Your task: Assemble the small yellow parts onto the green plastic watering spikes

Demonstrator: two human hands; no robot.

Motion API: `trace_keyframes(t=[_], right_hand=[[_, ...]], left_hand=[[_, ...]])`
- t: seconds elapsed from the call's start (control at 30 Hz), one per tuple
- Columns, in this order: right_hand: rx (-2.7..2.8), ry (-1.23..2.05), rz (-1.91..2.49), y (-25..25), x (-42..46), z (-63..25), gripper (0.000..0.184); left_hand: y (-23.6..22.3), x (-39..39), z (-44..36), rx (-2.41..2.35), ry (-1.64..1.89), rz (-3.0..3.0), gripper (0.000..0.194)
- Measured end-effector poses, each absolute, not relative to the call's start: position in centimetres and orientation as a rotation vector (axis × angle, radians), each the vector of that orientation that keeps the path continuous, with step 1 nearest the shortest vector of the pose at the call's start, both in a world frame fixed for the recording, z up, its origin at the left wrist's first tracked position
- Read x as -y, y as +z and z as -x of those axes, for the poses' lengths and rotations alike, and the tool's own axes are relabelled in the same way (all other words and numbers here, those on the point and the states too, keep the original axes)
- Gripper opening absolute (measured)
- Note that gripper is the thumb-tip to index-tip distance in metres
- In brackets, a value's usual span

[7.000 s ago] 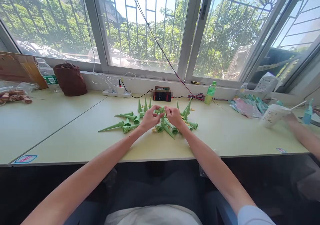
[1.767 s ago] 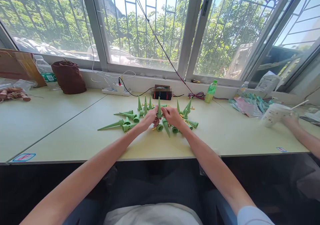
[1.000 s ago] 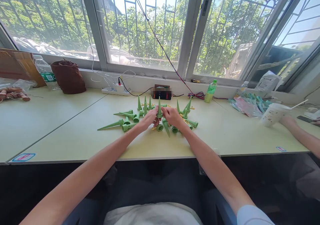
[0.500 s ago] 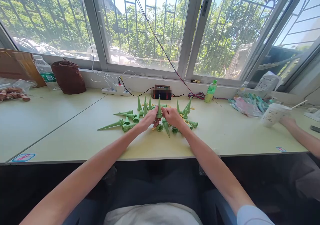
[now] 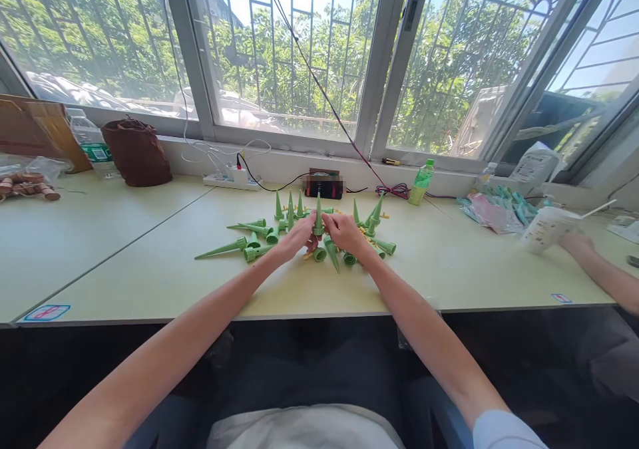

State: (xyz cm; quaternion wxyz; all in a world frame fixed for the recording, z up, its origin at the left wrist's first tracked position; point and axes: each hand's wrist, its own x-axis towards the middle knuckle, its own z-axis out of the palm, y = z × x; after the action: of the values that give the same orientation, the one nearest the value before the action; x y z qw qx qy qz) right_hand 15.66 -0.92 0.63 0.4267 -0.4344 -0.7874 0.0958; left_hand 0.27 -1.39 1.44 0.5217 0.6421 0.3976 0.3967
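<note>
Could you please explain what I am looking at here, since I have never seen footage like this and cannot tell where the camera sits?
The camera is worn on a person's head and looks forward and down, so the two bare arms reaching in from below are that person's own. The left hand and right hand meet around an upright green cone, gripping its base. More green cones lie and stand scattered on the pale table under a window. Behind sit a power strip, a brown bag and a green bottle. At the right edge, another person's hand holds a white cup.
</note>
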Motion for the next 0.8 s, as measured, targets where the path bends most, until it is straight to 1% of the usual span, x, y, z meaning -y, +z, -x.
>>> trace_keyframes(t=[0.8], right_hand=[[2.000, 0.243, 1.107, 0.90, 1.23, -15.57, 0.053]], left_hand=[[1.83, 1.52, -0.18, -0.962, 0.944, -1.554, 0.060]])
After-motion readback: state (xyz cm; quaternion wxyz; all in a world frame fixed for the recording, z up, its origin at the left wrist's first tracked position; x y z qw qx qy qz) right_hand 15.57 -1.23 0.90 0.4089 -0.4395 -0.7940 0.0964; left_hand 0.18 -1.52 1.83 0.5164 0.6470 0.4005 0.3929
